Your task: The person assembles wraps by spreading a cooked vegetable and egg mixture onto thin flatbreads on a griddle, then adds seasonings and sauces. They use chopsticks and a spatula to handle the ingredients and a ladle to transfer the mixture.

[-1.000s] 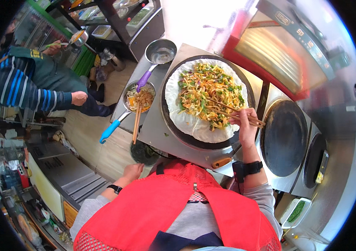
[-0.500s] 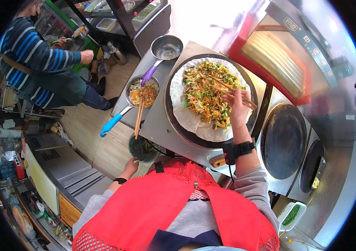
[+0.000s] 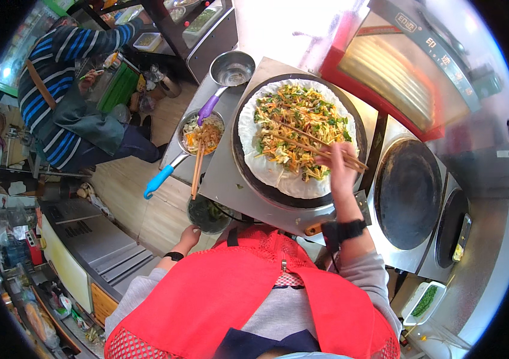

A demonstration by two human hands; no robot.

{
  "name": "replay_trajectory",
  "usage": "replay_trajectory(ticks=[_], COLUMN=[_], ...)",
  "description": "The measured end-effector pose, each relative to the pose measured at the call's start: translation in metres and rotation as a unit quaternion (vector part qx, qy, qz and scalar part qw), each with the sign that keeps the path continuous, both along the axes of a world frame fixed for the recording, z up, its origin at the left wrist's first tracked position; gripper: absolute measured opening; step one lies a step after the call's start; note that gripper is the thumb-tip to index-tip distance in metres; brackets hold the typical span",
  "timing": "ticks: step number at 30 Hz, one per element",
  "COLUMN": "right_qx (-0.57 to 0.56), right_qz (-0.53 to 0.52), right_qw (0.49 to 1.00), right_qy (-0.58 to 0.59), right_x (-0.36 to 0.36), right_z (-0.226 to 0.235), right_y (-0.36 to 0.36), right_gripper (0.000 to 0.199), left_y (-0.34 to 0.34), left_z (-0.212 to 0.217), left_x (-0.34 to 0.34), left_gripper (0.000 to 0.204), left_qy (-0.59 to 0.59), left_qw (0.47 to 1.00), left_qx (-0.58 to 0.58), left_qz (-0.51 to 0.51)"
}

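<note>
A thin white flatbread (image 3: 251, 154) lies on a round black griddle (image 3: 244, 173), covered with a mixed filling (image 3: 302, 128) of shredded vegetables, greens and yellow bits. My right hand (image 3: 342, 167) is closed round a pair of wooden chopsticks (image 3: 309, 143), above the right side of the filling. The chopstick tips point left over it. My left hand (image 3: 190, 236) hangs low at my left side, beside a dark bucket (image 3: 209, 216) holding some greens. Its fingers are mostly hidden, and nothing shows in it.
Left of the griddle are an empty purple-handled pan (image 3: 233, 69) and a blue-handled pan (image 3: 160, 182) with food and chopsticks (image 3: 198, 170). A wooden-handled tool (image 3: 313, 229) lies at the front edge. Bare griddles (image 3: 406, 194) and a red-framed warmer (image 3: 386, 75) stand right. A co-worker (image 3: 66, 102) stands far left.
The chopsticks shift over the filling, and my right hand has moved slightly nearer to me. The co-worker has turned, with an arm stretched toward the rack. My left hand stays about the same.
</note>
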State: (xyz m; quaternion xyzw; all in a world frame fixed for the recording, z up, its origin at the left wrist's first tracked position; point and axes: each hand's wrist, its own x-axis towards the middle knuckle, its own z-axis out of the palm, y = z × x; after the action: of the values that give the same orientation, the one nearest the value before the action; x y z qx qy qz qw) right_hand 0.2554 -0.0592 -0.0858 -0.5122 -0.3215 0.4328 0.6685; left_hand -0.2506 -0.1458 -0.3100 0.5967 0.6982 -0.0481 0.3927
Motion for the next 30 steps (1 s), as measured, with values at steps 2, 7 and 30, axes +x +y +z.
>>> replay_trajectory(ticks=[2, 7, 30], right_qx=[-0.071, -0.043, -0.063], right_qz=[-0.111, -0.105, -0.102], right_qw=[0.991, 0.994, 0.989], right_qy=[-0.026, 0.006, 0.083], right_x=[0.011, 0.015, 0.051], right_z=[0.002, -0.005, -0.021], right_y=[-0.022, -0.048, -0.085], right_gripper=[0.015, 0.017, 0.015], left_y=[0.004, 0.002, -0.002], left_z=[-0.002, 0.003, 0.002], left_x=[0.003, 0.013, 0.013], left_gripper=[0.033, 0.031, 0.037], left_qy=[-0.014, -0.019, -0.003], left_qw=[1.000, 1.000, 1.000], left_qx=[0.008, 0.015, -0.002], left_qz=[0.017, 0.007, 0.003])
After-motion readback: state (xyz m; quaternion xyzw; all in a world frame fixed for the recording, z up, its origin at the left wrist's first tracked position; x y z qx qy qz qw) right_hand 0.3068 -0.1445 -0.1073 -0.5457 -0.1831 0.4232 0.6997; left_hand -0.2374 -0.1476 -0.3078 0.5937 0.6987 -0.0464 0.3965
